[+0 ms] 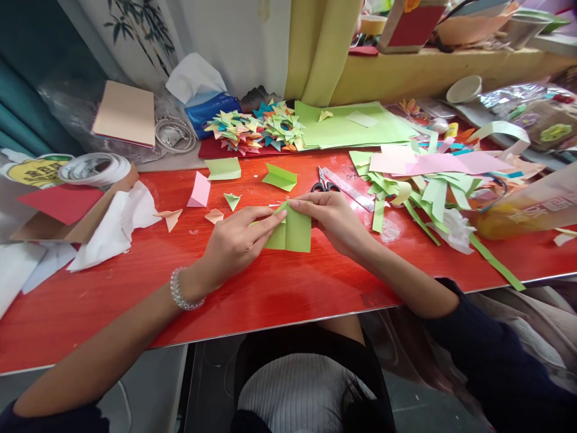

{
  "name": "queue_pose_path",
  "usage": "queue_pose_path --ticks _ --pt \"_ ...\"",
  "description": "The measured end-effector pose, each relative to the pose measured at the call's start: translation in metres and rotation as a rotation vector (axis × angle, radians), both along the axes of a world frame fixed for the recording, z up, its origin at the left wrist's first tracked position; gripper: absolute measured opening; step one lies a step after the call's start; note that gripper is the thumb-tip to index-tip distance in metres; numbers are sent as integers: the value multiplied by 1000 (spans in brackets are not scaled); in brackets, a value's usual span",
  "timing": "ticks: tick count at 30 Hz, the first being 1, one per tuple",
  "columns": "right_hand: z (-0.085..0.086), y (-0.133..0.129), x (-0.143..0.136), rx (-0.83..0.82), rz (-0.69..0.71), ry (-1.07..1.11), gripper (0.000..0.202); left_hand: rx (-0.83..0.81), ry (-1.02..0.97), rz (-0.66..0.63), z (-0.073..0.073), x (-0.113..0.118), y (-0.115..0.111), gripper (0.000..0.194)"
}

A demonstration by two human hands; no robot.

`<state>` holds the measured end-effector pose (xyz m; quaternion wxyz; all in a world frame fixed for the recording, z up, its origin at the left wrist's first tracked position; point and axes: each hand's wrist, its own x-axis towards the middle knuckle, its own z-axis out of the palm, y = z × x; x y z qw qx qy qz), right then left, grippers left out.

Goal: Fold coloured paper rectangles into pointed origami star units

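Between my hands, above the red table point(261, 294), is a green sheet of paper point(297, 233) with a crease down its middle. My left hand point(238, 240) grips its left side, and the upper left corner looks folded inward. At the top edge my right hand point(331, 218) pinches the same paper between thumb and fingers. Just beyond lie a creased green paper point(279, 178), a flat green piece point(224, 169), a folded pink paper point(199, 190) and a small folded green triangle point(232, 201). Small folded peach pieces point(170, 218) rest to the left.
Black-handled scissors point(323, 181) and a clear ruler point(349, 189) lie behind my right hand. Green paper strips point(439, 195) pile up at right near a plastic bottle point(527, 204). Folded paper rings point(237, 129) and green sheets point(351, 123) lie at the back. A cardboard box point(72, 210) stands left.
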<state>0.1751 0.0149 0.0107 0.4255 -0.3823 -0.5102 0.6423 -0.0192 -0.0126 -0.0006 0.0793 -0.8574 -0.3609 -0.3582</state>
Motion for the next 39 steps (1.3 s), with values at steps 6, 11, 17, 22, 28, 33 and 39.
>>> queue_pose_path --ticks 6,11,17,22,28,33,39 --pt "-2 0 0 78 -37 -51 20 123 52 -38 -8 0 3 28" --pt "-4 0 1 173 -80 -159 18 -184 -127 -87 3 5 3 18" --pt "-2 -2 0 266 -84 -211 20 -801 -520 19 22 8 2 23" --pt "-3 -3 -1 301 -57 -237 23 -1044 -509 34 21 8 3 27" --pt "-2 -3 -1 355 -55 -296 25 -1052 -545 30 19 10 3 28" --pt "-3 -2 -1 392 -59 -320 26 -1092 -574 -16 22 10 5 26" --pt "-5 -1 -1 383 -40 -315 25 -1118 -549 -17 26 9 4 24"
